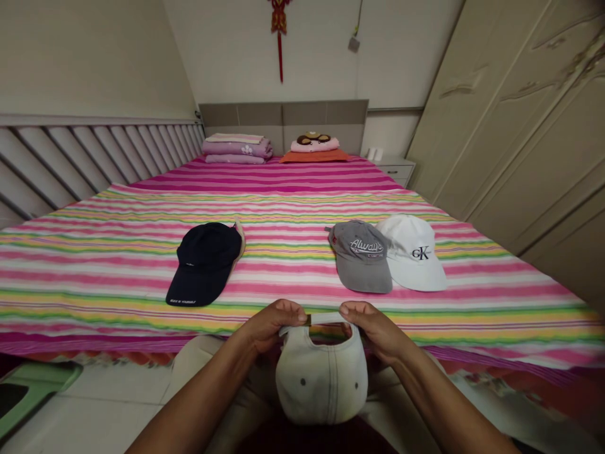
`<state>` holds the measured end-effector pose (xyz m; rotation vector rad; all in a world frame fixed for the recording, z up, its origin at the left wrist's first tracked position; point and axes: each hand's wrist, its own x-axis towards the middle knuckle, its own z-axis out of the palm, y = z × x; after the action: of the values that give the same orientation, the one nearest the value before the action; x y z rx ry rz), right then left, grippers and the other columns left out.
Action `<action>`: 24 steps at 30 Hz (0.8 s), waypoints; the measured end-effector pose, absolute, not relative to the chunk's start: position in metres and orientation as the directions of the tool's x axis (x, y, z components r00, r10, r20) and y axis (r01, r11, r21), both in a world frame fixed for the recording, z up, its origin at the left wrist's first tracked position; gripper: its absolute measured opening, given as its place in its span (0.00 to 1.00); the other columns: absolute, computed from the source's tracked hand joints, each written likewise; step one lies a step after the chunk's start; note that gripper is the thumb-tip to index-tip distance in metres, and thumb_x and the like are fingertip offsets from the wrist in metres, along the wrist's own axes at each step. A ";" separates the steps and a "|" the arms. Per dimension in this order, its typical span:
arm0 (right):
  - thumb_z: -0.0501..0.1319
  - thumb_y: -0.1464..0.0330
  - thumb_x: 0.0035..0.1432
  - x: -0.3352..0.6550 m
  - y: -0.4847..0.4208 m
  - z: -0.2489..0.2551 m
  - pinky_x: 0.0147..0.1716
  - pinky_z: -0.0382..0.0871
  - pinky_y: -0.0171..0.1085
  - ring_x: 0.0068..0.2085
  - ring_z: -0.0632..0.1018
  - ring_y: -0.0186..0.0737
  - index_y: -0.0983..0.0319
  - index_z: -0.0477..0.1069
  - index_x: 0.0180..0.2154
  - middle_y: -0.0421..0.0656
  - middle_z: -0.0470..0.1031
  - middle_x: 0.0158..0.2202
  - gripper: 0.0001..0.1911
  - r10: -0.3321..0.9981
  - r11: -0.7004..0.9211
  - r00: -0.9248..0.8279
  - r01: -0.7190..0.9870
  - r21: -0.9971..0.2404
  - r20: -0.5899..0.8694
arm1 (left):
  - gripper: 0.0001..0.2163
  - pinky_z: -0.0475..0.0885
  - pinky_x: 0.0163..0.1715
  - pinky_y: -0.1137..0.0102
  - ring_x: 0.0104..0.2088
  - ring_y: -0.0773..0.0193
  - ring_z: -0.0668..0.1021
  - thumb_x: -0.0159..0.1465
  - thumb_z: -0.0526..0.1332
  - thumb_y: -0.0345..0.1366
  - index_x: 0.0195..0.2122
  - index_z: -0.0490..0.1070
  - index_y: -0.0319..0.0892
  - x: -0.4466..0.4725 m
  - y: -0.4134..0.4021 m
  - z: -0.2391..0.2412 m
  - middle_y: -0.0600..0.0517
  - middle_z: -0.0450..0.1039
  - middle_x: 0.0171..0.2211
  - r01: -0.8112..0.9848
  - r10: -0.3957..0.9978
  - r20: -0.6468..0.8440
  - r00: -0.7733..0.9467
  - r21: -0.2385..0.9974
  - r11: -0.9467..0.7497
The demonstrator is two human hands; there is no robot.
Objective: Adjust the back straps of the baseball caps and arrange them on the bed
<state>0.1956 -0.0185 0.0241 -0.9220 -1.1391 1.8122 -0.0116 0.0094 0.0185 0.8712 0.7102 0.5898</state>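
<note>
Both my hands hold a pale off-white cap (321, 378) in front of me, its back opening turned up toward the bed. My left hand (271, 328) pinches the left end of the cap's rear strap (326, 318). My right hand (373, 328) pinches the strap's right end. The cap hangs below my fingers, over my lap. On the striped bedspread (293, 208) lie a dark navy cap (205, 261) at the left, and a grey cap (362, 255) beside a white cap (416, 252) at the right.
Folded purple blankets (236, 148) and an orange pillow with a plush cushion (314, 148) sit at the headboard. A wardrobe (520, 126) lines the right side, with a nightstand (397, 169) beside it. A green stool (33, 391) stands at the lower left on the floor.
</note>
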 end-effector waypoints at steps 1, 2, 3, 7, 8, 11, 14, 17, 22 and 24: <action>0.62 0.57 0.46 0.195 -0.018 0.025 0.20 0.50 0.30 0.18 0.59 0.27 0.65 0.62 0.18 0.35 0.62 0.16 0.19 0.890 -0.289 -0.425 -0.247 -0.925 -0.165 | 0.07 0.59 0.18 0.76 0.15 0.74 0.65 0.46 0.66 0.33 0.20 0.70 0.35 -0.011 0.009 0.019 0.54 0.67 0.16 -0.191 0.721 -0.293 0.627 0.840 0.508; 0.63 0.57 0.46 0.195 -0.017 0.027 0.20 0.50 0.30 0.18 0.59 0.27 0.65 0.63 0.19 0.35 0.62 0.16 0.19 0.888 -0.295 -0.428 -0.255 -0.921 -0.166 | 0.07 0.58 0.18 0.76 0.16 0.74 0.65 0.47 0.66 0.33 0.20 0.69 0.35 -0.011 0.009 0.020 0.55 0.65 0.16 -0.208 0.725 -0.280 0.629 0.839 0.504; 0.63 0.57 0.47 0.195 -0.017 0.028 0.20 0.51 0.29 0.18 0.60 0.27 0.65 0.64 0.19 0.35 0.63 0.16 0.18 0.885 -0.304 -0.433 -0.261 -0.916 -0.170 | 0.07 0.58 0.18 0.76 0.16 0.75 0.64 0.47 0.65 0.33 0.20 0.68 0.35 -0.011 0.010 0.020 0.55 0.64 0.16 -0.222 0.726 -0.271 0.632 0.835 0.504; 0.62 0.58 0.48 0.202 -0.014 0.028 0.22 0.56 0.29 0.20 0.66 0.28 0.67 0.70 0.25 0.38 0.69 0.19 0.16 0.851 -0.356 -0.485 -0.247 -0.901 -0.203 | 0.11 0.56 0.17 0.78 0.16 0.76 0.61 0.48 0.65 0.33 0.16 0.63 0.36 -0.013 0.013 0.021 0.58 0.57 0.13 -0.321 0.746 -0.262 0.612 0.779 0.538; 0.62 0.59 0.48 0.205 -0.013 0.026 0.22 0.57 0.30 0.20 0.67 0.28 0.68 0.72 0.26 0.39 0.71 0.20 0.16 0.828 -0.379 -0.518 -0.229 -0.897 -0.217 | 0.12 0.56 0.17 0.78 0.15 0.76 0.60 0.47 0.65 0.32 0.15 0.62 0.36 -0.014 0.014 0.022 0.58 0.56 0.13 -0.356 0.758 -0.259 0.598 0.762 0.541; 0.65 0.61 0.45 0.213 -0.012 0.020 0.23 0.61 0.31 0.21 0.70 0.31 0.70 0.73 0.25 0.43 0.74 0.22 0.15 0.763 -0.432 -0.598 -0.187 -0.882 -0.247 | 0.09 0.59 0.19 0.78 0.16 0.75 0.63 0.45 0.65 0.30 0.16 0.64 0.36 -0.019 0.017 0.023 0.58 0.58 0.14 -0.412 0.784 -0.255 0.566 0.736 0.537; 0.66 0.61 0.43 0.214 -0.011 0.021 0.27 0.64 0.32 0.24 0.73 0.33 0.68 0.73 0.28 0.44 0.75 0.25 0.15 0.797 -0.405 -0.567 -0.249 -0.880 -0.207 | 0.06 0.64 0.24 0.75 0.20 0.71 0.69 0.44 0.65 0.32 0.21 0.69 0.36 -0.024 0.022 0.031 0.54 0.66 0.17 -0.417 0.790 -0.268 0.551 0.732 0.539; 0.66 0.60 0.42 0.208 -0.011 0.034 0.33 0.65 0.34 0.29 0.75 0.35 0.65 0.74 0.31 0.43 0.76 0.27 0.16 0.856 -0.352 -0.500 -0.371 -0.859 -0.135 | 0.17 0.67 0.28 0.71 0.25 0.63 0.74 0.39 0.68 0.40 0.28 0.73 0.34 -0.029 0.026 0.042 0.47 0.73 0.23 -0.445 0.789 -0.182 0.587 0.741 0.502; 0.66 0.64 0.42 0.200 -0.008 0.058 0.38 0.67 0.36 0.34 0.76 0.38 0.60 0.73 0.30 0.39 0.77 0.28 0.10 0.950 -0.265 -0.297 -0.600 -0.755 -0.098 | 0.19 0.68 0.26 0.68 0.20 0.62 0.74 0.31 0.71 0.41 0.24 0.74 0.36 -0.033 0.026 0.038 0.50 0.73 0.19 -0.500 0.775 -0.093 0.625 0.715 0.489; 0.63 0.64 0.45 0.199 -0.005 0.060 0.44 0.65 0.39 0.39 0.76 0.41 0.60 0.73 0.31 0.39 0.77 0.30 0.09 0.946 -0.312 -0.270 -0.618 -0.721 -0.178 | 0.15 0.68 0.26 0.67 0.20 0.62 0.74 0.37 0.70 0.39 0.24 0.74 0.37 -0.032 0.023 0.031 0.51 0.74 0.19 -0.499 0.787 -0.110 0.607 0.718 0.485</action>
<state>0.1994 -0.0052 0.0604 -0.7315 -0.6434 1.7973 -0.0316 0.0232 0.0314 0.6982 0.4629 0.8175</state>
